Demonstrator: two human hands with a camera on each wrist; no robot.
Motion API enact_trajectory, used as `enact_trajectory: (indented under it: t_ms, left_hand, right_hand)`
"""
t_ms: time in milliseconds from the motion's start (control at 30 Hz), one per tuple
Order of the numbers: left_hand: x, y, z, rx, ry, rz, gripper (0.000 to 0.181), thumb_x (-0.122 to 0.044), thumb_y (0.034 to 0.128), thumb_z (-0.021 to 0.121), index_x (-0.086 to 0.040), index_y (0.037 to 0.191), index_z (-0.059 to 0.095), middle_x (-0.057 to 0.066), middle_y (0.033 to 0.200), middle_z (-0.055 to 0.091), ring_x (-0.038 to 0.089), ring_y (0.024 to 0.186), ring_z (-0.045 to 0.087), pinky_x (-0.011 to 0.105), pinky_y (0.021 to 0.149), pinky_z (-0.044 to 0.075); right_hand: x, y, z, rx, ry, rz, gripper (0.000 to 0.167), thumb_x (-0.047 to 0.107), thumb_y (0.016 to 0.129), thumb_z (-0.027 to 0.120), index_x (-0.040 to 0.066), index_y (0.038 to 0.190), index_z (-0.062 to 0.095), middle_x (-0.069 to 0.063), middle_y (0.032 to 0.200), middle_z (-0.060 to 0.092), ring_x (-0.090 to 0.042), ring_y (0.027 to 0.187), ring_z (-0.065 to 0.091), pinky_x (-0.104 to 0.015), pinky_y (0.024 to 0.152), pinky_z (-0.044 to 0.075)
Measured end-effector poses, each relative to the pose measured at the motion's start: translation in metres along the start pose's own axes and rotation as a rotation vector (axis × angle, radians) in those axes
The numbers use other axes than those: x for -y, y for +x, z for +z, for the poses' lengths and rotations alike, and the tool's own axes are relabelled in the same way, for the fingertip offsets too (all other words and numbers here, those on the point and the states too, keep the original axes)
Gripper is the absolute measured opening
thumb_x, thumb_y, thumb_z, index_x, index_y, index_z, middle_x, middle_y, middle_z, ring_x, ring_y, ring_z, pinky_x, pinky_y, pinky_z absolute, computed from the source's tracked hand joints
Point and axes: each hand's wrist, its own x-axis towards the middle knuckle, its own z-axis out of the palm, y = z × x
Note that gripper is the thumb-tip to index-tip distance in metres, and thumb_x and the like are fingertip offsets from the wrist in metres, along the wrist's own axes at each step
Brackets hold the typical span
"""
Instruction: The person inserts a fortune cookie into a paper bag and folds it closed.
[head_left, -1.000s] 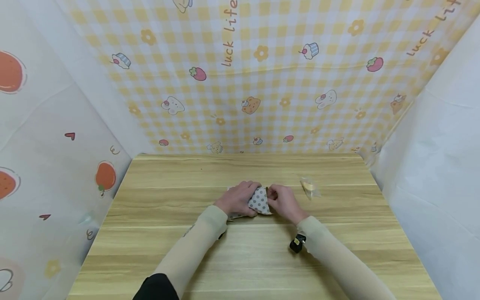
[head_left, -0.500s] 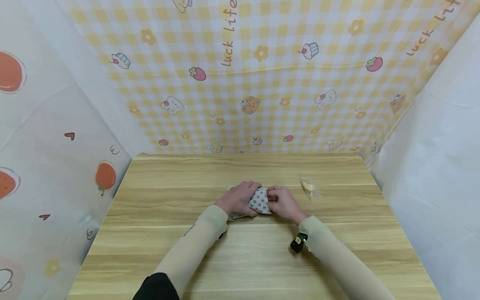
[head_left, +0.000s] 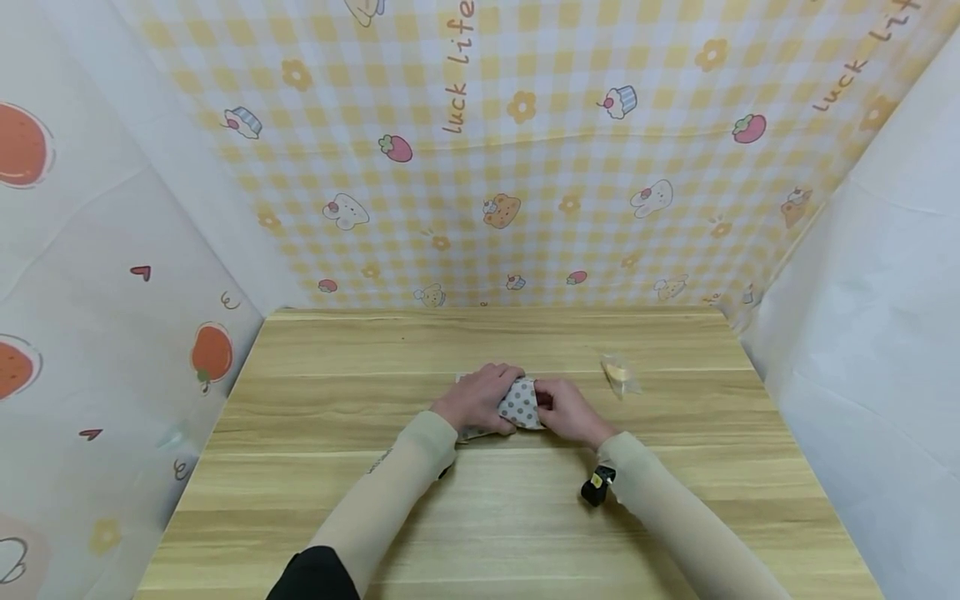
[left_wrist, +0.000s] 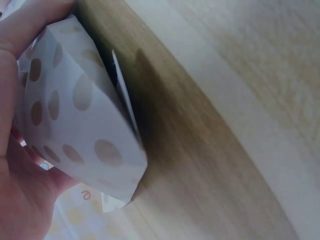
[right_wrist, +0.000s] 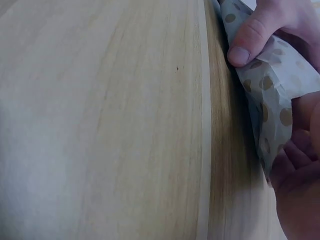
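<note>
A white paper bag (head_left: pixel 519 406) with grey-brown dots lies on its side near the middle of the table. My left hand (head_left: pixel 477 401) grips it from above, thumb on the near side. At the bag's right end is my right hand (head_left: pixel 572 412), its fingers bent and the fingertips hidden inside the bag's mouth. The left wrist view shows the bag (left_wrist: pixel 75 115) bulging beside the left palm (left_wrist: pixel 25 200). In the right wrist view the left thumb presses the paper (right_wrist: pixel 272 95), and the curled fingers of the right hand (right_wrist: pixel 300 185) touch its open end.
A small clear packet (head_left: pixel 619 375) with something pale yellow in it lies on the wooden table (head_left: pixel 337 350), right of the hands and farther back. A checked cloth (head_left: pixel 555 167) hangs behind the table, with white sheets at both sides.
My right hand's fingers have moved from the edge of the bag's mouth into it, and the hand has shifted slightly. My left hand has stayed on the bag.
</note>
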Motion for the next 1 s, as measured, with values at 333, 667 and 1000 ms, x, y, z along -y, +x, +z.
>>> enact_trajectory:
  t_ms: [333, 667, 1000]
  left_hand:
    - [0.0008, 0.0001, 0.0014, -0.005, 0.017, 0.019, 0.087, -0.042, 0.0777, 0.09, -0.012, 0.148, 0.049, 0.004, 0.136, 0.06, 0.022, 0.118, 0.056, 0.037, 0.097, 0.052]
    - [0.0015, 0.0, 0.004, -0.006, 0.001, 0.024, 0.086, -0.038, 0.0777, 0.091, -0.012, 0.148, 0.049, 0.003, 0.132, 0.061, 0.02, 0.114, 0.055, 0.036, 0.094, 0.052]
    - [0.002, 0.0005, 0.0034, 0.002, -0.012, 0.038, 0.082, -0.036, 0.0793, 0.091, -0.013, 0.146, 0.05, 0.004, 0.135, 0.061, 0.022, 0.123, 0.055, 0.038, 0.101, 0.051]
  right_hand:
    - [-0.0051, 0.0022, -0.0003, 0.09, 0.064, -0.018, 0.032, -0.009, 0.098, 0.06, 0.002, 0.127, 0.069, -0.012, 0.12, 0.075, -0.019, 0.105, 0.071, -0.028, 0.087, 0.058]
    - [-0.0093, 0.0067, -0.0027, 0.137, -0.015, -0.073, 0.025, -0.004, 0.103, 0.058, 0.004, 0.123, 0.071, -0.009, 0.119, 0.075, -0.019, 0.108, 0.07, -0.035, 0.095, 0.057]
    - [-0.0079, 0.0098, -0.0027, 0.192, -0.069, -0.083, 0.027, -0.003, 0.104, 0.054, 0.002, 0.127, 0.068, -0.01, 0.121, 0.073, -0.019, 0.109, 0.068, -0.038, 0.097, 0.055]
